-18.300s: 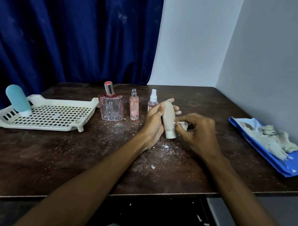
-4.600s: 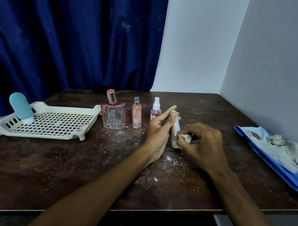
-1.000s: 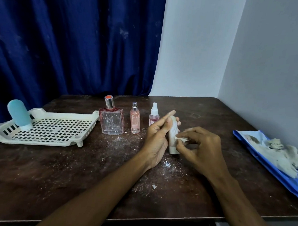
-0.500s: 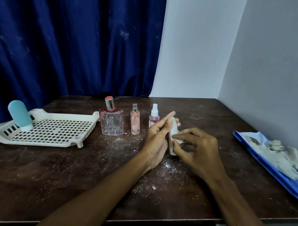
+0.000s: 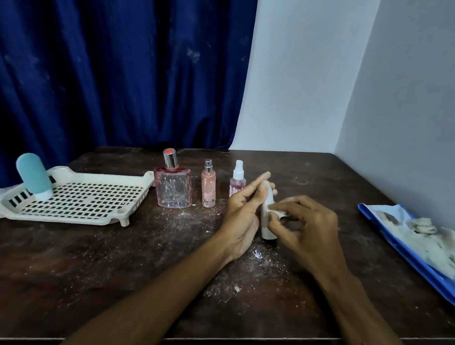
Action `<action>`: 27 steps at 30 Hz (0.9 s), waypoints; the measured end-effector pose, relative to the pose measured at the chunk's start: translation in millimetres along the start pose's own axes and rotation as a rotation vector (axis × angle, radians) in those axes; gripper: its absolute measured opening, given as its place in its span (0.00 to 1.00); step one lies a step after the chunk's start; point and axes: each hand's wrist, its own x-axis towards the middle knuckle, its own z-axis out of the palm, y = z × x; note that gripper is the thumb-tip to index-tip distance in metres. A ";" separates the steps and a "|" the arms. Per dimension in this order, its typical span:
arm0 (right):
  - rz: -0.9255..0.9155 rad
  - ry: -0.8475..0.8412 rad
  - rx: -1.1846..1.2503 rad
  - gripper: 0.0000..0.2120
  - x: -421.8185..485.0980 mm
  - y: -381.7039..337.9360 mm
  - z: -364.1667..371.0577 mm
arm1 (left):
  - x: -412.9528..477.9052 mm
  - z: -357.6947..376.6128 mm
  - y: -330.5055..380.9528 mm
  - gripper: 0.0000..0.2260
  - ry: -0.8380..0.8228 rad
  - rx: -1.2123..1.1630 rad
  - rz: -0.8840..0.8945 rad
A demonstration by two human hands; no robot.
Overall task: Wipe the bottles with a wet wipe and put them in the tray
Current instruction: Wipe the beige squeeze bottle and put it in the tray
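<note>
1. Left hand (image 5: 242, 213) grips the beige plastic tube bottle (image 5: 265, 226) upright on the dark table (image 5: 95, 269), steadying it.
2. Right hand (image 5: 305, 229) pinches a crumpled white wet wipe (image 5: 275, 212) against its side.
3. White slotted tray (image 5: 66, 219) stands well left.

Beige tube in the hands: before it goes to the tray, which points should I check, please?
1. Tube held firmly: ok, left hand grips it upright.
2. Wipe under control: ok, right hand pinches it against the tube.
3. Tube wiped all round: cannot tell, its far side is hidden.
4. Room in tray: ok, only a blue tube stands in its far left corner.
5. Low path to tray free: not ok, three bottles stand between; lift over them.
</note>
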 end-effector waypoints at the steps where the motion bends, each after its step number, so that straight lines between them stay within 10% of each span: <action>1: -0.011 0.003 -0.007 0.09 0.8 -1.2 0.6 | -0.1 0.1 0.3 0.14 -0.001 0.000 0.001; 27: 0.122 -0.027 -0.022 0.08 -3.9 5.2 -10.1 | 6.3 -6.0 -5.6 0.16 0.032 0.026 0.049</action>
